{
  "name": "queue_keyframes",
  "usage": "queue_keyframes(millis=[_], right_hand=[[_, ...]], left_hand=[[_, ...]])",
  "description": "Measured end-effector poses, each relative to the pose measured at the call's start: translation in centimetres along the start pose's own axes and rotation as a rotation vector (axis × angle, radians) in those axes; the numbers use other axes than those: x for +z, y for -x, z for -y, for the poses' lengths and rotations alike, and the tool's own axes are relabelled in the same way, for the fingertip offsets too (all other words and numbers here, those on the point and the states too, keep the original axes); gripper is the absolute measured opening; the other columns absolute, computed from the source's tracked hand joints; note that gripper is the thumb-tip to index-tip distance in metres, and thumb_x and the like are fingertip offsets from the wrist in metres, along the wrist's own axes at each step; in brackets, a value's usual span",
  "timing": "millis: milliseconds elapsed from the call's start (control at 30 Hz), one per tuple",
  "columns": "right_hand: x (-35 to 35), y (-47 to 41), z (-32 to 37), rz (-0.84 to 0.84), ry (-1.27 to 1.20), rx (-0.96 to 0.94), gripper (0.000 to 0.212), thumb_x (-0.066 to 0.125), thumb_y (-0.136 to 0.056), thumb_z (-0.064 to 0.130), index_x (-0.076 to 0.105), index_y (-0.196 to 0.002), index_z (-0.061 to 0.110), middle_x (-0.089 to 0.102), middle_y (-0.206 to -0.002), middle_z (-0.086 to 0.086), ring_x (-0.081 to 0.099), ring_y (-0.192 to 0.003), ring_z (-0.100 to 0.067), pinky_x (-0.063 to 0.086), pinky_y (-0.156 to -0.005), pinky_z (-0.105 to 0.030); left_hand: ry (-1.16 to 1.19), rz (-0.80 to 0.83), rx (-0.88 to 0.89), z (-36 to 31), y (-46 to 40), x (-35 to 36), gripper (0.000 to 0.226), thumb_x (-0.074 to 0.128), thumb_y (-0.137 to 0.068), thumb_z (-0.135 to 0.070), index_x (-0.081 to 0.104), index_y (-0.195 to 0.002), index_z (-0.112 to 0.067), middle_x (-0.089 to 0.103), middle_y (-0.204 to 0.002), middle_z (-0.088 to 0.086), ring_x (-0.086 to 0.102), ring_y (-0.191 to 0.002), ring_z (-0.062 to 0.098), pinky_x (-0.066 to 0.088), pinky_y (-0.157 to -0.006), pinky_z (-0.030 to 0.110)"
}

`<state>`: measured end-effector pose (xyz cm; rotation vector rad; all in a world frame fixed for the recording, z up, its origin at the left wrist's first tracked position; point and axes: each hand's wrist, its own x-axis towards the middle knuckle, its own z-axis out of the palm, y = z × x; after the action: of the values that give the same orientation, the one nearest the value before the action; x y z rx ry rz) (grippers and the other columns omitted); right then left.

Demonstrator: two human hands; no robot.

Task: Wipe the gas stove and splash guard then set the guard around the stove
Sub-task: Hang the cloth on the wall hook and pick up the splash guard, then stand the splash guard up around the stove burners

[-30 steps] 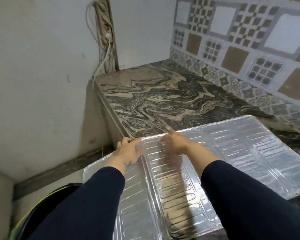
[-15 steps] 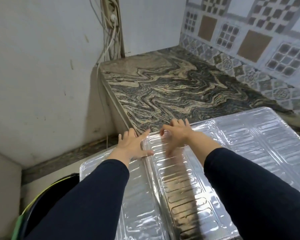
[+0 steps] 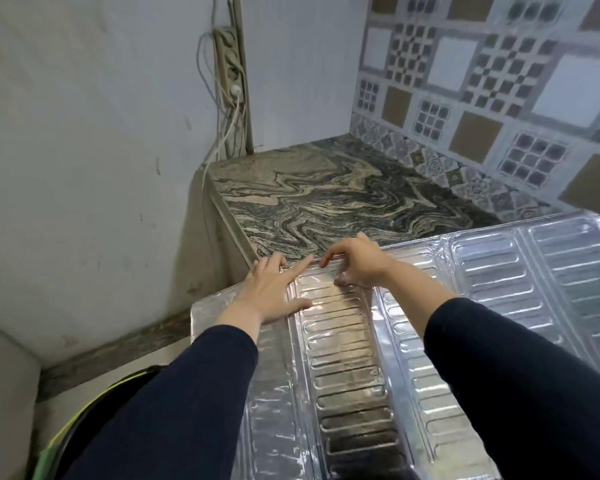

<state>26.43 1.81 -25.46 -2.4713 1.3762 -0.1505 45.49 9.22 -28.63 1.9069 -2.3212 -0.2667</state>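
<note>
The fingers of the left hand (image 3: 269,294) are spread wide and lie flat on the splash guard (image 3: 482,292), with the index finger pointing along its far edge and the thumb stretched toward the middle panel. The fingers of the right hand (image 3: 357,263) are curled and narrow; the thumb and index finger pinch the far rim of the guard, and the other fingers press down on the ribbed foil just behind it. The two hands are near each other, almost touching at the fingertips, on both sides of a fold line. The guard lies flat and unfolded, a shiny panel sheet with rows of oblong ribs. Its far edge rests on the marbled countertop (image 3: 326,195), and its left panel sticks out past the left edge of the counter, over the gap beside the white wall (image 3: 84,150). Beyond the far edge the countertop is bare up to the corner, where the patterned tiles (image 3: 499,81) meet it on the right. A power strip (image 3: 231,67) with cables hangs on the wall at the back left. Both forearms come in from below in dark blue sleeves (image 3: 174,393), stretched forward and angled inward. The near part of the guard is cut off by the frame and partly covered by the sleeves. A dark object with a green-yellow rim (image 3: 80,424) at the lower left is mostly hidden, and what it is cannot be told.
</note>
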Motion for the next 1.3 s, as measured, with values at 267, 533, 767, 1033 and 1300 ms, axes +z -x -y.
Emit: queue_keyframes(millis=[267,533,767,1033,1300], right_hand=[[-8.2,2.6,0.3,-0.077,-0.034,0.005,0.025,0.073,-0.074,0.01,0.074,-0.093,0.027,0.065,-0.096,0.01,0.06,-0.093,-0.011,0.047,-0.087,-0.026],[-13.4,6.1,-2.1,-0.257,0.112,0.198,0.028,0.076,-0.07,0.02,0.067,-0.077,0.045,0.065,-0.096,0.009,0.061,-0.098,-0.017,0.049,-0.086,-0.035],[-19.7,8.3,-1.4,-0.583,0.078,0.176,0.034,0.068,-0.072,0.008,0.071,-0.076,0.042,0.066,-0.08,0.008,0.062,-0.085,-0.015,0.051,-0.083,-0.032],[-29.6,13.2,-1.5,-0.905,0.301,0.108,0.044,0.071,-0.081,0.016,0.065,-0.113,0.045,0.06,-0.093,0.01,0.041,-0.089,-0.011,0.027,-0.083,-0.03],[-33.0,21.7,-6.6,-0.866,0.537,0.282,0.054,0.069,-0.082,0.016,0.055,-0.123,0.048,0.045,-0.1,0.002,0.035,-0.095,-0.016,0.021,-0.082,-0.034]], left_hand=[[-0.227,-0.235,0.144,0.7,0.6,-6.7,0.077,0.039,-0.083,-0.07,-0.003,-0.145,-0.051,0.036,-0.121,0.005,0.038,-0.109,0.023,0.038,-0.093,0.038],[-0.331,-0.396,0.143,2.8,1.7,-11.9,0.078,0.04,-0.081,-0.072,0.0,-0.144,-0.051,0.038,-0.116,0.003,0.039,-0.104,0.021,0.038,-0.092,0.039],[-0.351,-0.555,0.184,0.6,-0.8,-17.1,0.078,0.04,-0.082,-0.07,-0.003,-0.144,-0.051,0.037,-0.115,0.005,0.037,-0.105,0.023,0.033,-0.093,0.041],[-0.28,-0.747,0.304,-4.8,-7.2,-25.3,0.08,0.051,-0.078,-0.067,0.006,-0.143,-0.052,0.038,-0.11,0.006,0.04,-0.102,0.025,0.035,-0.089,0.042],[-0.233,-0.776,0.474,-16.0,-12.5,-26.4,0.081,0.048,-0.081,-0.067,-0.004,-0.141,-0.053,0.032,-0.108,0.004,0.034,-0.102,0.023,0.03,-0.09,0.04]])
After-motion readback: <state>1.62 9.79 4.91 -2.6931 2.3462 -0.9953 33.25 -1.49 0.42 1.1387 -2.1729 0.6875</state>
